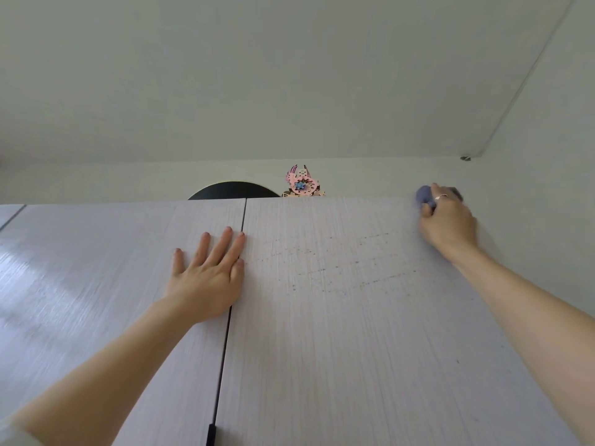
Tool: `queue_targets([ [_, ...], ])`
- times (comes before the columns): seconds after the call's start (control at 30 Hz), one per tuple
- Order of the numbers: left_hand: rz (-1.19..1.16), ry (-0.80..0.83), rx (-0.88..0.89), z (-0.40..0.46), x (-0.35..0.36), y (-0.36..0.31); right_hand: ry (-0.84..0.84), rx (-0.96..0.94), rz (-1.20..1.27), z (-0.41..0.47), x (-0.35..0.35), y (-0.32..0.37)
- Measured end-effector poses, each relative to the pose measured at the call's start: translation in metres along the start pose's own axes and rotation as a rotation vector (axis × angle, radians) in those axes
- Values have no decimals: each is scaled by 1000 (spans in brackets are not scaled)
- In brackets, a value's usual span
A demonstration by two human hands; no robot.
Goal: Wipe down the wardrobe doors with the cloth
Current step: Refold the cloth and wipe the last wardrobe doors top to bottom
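I look up along two pale wood-grain wardrobe doors. The right door has faint streaks and dark specks across its upper part. The left door meets it at a dark vertical gap. My left hand lies flat with fingers spread on the left door, right at the gap. My right hand is at the top right corner of the right door, pressing a bunched blue-grey cloth against it. Most of the cloth is hidden under the fingers.
On top of the wardrobe stand a black rounded object and a pink and beige ornament. The white ceiling is close above. A dark handle shows at the bottom of the gap. A side wall rises at the right.
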State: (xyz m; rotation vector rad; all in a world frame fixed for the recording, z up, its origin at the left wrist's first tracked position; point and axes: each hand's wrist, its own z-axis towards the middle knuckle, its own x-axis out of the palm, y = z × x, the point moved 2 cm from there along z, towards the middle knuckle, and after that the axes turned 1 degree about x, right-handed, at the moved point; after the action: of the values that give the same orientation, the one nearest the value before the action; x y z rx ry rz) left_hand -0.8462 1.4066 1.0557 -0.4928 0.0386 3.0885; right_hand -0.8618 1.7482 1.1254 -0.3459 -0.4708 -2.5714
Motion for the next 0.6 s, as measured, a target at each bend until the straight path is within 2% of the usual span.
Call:
queue_targets([
  [0.3, 36, 29, 25, -5, -2, 3, 319, -475, 76, -49, 75, 160],
  [0.4, 51, 40, 46, -9, -1, 7, 405, -497, 105, -52, 83, 184],
  [0.53, 43, 33, 61, -14, 3, 12, 447, -506, 72, -56, 78, 185],
  [0.6, 25, 20, 53, -16, 6, 12, 517, -591, 40, -71, 72, 183],
])
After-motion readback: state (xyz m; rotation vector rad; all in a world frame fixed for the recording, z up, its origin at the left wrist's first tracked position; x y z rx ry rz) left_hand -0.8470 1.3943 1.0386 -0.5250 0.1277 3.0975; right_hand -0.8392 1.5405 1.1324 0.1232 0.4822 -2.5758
